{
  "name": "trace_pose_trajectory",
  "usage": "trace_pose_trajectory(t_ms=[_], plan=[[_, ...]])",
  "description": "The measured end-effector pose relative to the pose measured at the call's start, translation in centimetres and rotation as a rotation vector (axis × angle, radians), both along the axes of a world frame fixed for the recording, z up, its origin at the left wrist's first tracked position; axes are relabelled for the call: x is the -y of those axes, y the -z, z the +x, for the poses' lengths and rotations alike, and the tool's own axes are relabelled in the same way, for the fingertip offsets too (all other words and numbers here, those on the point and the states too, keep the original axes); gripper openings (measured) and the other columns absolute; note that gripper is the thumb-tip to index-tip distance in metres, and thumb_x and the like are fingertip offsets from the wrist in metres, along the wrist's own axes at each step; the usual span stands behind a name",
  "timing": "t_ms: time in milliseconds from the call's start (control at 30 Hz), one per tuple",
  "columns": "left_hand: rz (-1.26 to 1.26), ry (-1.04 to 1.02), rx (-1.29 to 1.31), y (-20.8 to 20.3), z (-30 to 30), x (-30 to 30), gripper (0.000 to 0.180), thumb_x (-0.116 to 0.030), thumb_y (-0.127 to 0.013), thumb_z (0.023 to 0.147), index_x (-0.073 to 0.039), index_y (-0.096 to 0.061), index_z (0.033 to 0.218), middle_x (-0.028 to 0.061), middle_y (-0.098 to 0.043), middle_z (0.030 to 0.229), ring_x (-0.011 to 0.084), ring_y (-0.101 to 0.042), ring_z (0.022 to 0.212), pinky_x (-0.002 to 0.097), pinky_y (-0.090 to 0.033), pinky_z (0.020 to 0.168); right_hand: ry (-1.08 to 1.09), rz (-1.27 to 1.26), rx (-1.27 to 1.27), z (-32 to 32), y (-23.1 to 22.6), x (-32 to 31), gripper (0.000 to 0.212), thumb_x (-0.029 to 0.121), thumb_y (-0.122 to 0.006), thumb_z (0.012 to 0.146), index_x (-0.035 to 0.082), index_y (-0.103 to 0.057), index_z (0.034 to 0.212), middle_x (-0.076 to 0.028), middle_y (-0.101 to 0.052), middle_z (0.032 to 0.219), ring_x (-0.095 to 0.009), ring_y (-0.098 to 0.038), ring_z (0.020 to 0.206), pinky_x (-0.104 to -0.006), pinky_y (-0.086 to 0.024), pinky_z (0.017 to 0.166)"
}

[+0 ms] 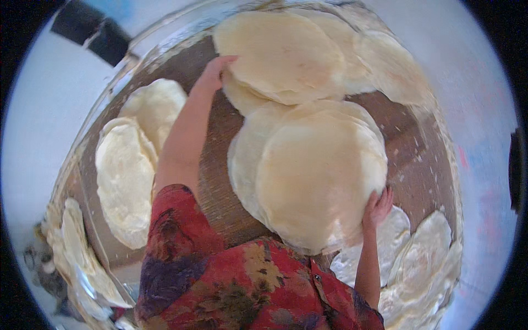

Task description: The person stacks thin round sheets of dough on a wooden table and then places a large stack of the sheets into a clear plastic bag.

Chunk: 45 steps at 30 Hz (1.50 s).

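Observation:
Thin, round, pale flatbreads lie in loose stacks on a brown wooden surface. At the far side my left hand point(218, 70) is closed on the left edge of the far flatbread stack point(280, 55), with a digit showing over its rim. The near flatbread stack point(322, 170) lies in front of me, overlapping the far one's lower edge. My right hand point(378, 208) rests against its lower right rim, fingers stretched out and apart. The undersides of both stacks are hidden, so the left hand's other fingers cannot be fully seen.
More flatbreads point(125, 176) lie to the left, and others point(421, 253) overlap at the lower right. Further flatbreads point(393, 66) spread along the far right edge. Thin folded sheets point(82, 258) hang at the lower left rim of the wooden surface point(220, 181). Pale walls surround it.

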<state>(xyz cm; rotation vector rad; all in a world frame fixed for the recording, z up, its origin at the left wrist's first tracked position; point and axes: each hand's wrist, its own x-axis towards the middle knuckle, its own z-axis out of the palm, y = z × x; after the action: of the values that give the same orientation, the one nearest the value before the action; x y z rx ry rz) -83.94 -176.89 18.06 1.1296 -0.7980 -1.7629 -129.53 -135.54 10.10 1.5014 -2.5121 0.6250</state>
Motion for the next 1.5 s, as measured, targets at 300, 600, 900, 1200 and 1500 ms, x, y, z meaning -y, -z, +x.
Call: trace_pose_trajectory(t_ms=[300, 600, 900, 1200, 1500], plan=[[0.166, -0.127, 0.008, -3.7, -4.4, -0.2, 0.030, -0.005, -0.062, 0.072, 0.001, -0.056, 0.102, 0.0136, -0.060, 0.098, 0.0269, -0.058, 0.091, 0.0413, -0.048, 0.082, 0.068, 0.071, -0.004, 0.3, -1.3, -0.2, 0.052, 0.040, -0.043, 0.088, 0.001, -0.046, 0.122, -0.015, -0.040, 0.133, -0.030, -0.030, 0.127, -0.0446, -0.019, 0.104], [-0.661, -0.015, 0.571, -13.3, -4.2, -0.2, 0.025, -0.004, -0.064, 0.067, 0.005, -0.061, 0.091, 0.0141, -0.061, 0.089, 0.0238, -0.060, 0.080, 0.0354, -0.047, 0.080, 0.069, 0.057, 0.025, 0.0, -1.5, -0.4, 0.051, 0.038, -0.045, 0.087, 0.001, -0.045, 0.123, -0.014, -0.039, 0.134, -0.029, -0.029, 0.128, -0.0437, -0.018, 0.105], [-0.697, -0.216, 0.939, -22.5, 27.2, -16.4, 0.048, -0.028, -0.058, 0.077, 0.005, -0.052, 0.112, 0.0177, -0.057, 0.109, 0.0254, -0.057, 0.098, 0.0358, -0.045, 0.086, 0.087, 0.078, 0.071, 0.6, -2.7, -0.4, 0.053, 0.040, -0.045, 0.087, 0.001, -0.045, 0.123, -0.014, -0.038, 0.134, -0.028, -0.027, 0.129, -0.0427, -0.017, 0.106], [-0.408, -0.390, 0.968, -10.3, 25.1, -15.1, 0.049, -0.011, -0.058, 0.080, 0.002, -0.039, 0.124, 0.0136, -0.057, 0.106, 0.0217, -0.058, 0.091, 0.0310, -0.048, 0.077, 0.097, 0.065, 0.008, 0.1, -1.9, -0.5, 0.054, 0.041, -0.044, 0.087, 0.002, -0.046, 0.123, -0.014, -0.039, 0.134, -0.027, -0.028, 0.129, -0.0425, -0.017, 0.106], [-0.184, 0.452, 0.051, -2.9, -28.1, -4.2, 0.025, -0.015, -0.058, 0.082, 0.002, -0.052, 0.100, 0.0142, -0.061, 0.093, 0.0247, -0.061, 0.085, 0.0334, -0.049, 0.080, 0.074, 0.051, 0.075, 0.3, -3.0, 0.3, 0.053, 0.038, -0.048, 0.085, 0.001, -0.046, 0.122, -0.016, -0.040, 0.132, -0.030, -0.030, 0.127, -0.0437, -0.018, 0.105]])
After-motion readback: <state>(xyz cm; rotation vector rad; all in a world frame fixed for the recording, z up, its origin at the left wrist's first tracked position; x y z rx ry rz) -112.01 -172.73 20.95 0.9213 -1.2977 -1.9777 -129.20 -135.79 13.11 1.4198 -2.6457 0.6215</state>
